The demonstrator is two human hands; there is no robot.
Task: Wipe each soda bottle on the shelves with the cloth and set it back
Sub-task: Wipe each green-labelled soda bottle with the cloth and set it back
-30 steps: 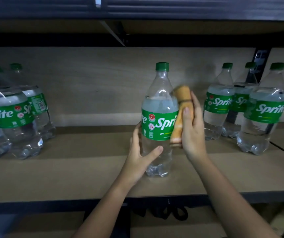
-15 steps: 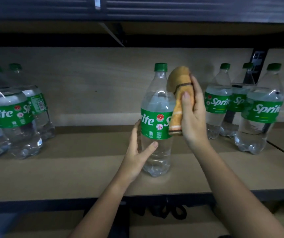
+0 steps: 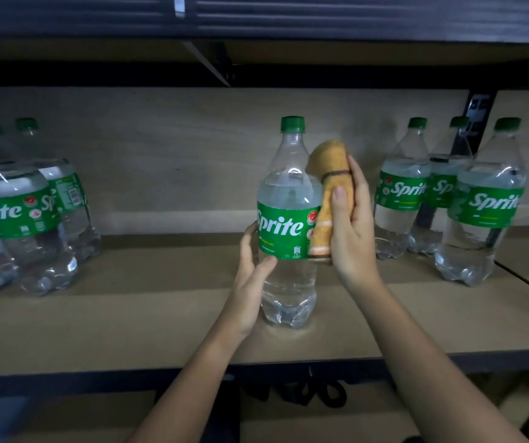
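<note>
Since the earlier frames the right hand [image 3: 351, 225] has carried the cloth [image 3: 327, 199] up the bottle's side and the label has turned until "Sprite" faces the camera. That grip is curled round the folded orange cloth, thumb in front and fingers behind, pressing it against the right flank of the soda bottle [image 3: 288, 225] from its shoulder down to the bottom edge of the label. The left hand [image 3: 252, 276] grips the bottle low on its left side, fingers wrapped behind at label height and thumb laid across the clear front just under the label.

The bottle stands upright on the shelf [image 3: 128, 321], near its front edge and roughly in the middle. Well apart to the right stands a group of three Sprite bottles [image 3: 483, 206], further back toward the rear panel. To the left, also well apart, another cluster of Sprite bottles [image 3: 17, 212] stands close together. A dark shelf [image 3: 288, 14] runs overhead.
</note>
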